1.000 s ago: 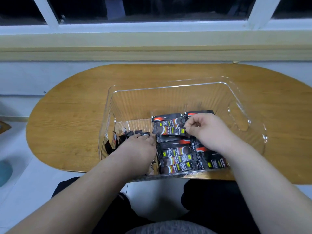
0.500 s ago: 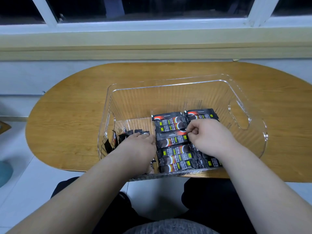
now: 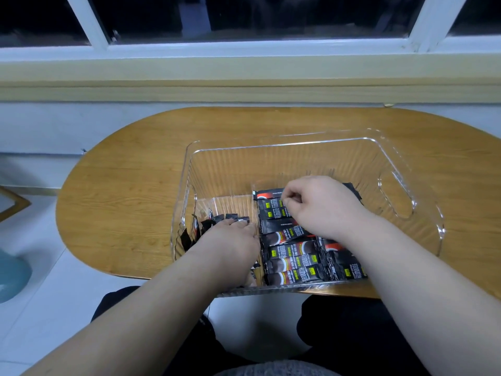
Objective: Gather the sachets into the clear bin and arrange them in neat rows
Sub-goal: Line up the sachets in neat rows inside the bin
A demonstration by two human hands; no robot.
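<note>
Sorting underway inside clear bin [image 3: 244,172], which sits at near edge of bench [image 3: 130,191], right of centre. Gathering looks done: no sachets seen outside bin. Approx. half arranged: rows of sachets [image 3: 292,256] lie flat in bin's near-right part; loose sachets [image 3: 206,226] at near-left are jumbled, yet to be laid out. R hand [image 3: 322,207]: fingers [image 3: 292,191] pinch end sachet [image 3: 268,194] at far end of rows. L hand [image 3: 230,242] rests on loose lot; whether it grips any, cannot tell.

the right hand [image 3: 322,207] has moved up the frame from mid sachet rows [image 3: 292,256] to their far end, now pinching the top sachet [image 3: 268,195].
</note>
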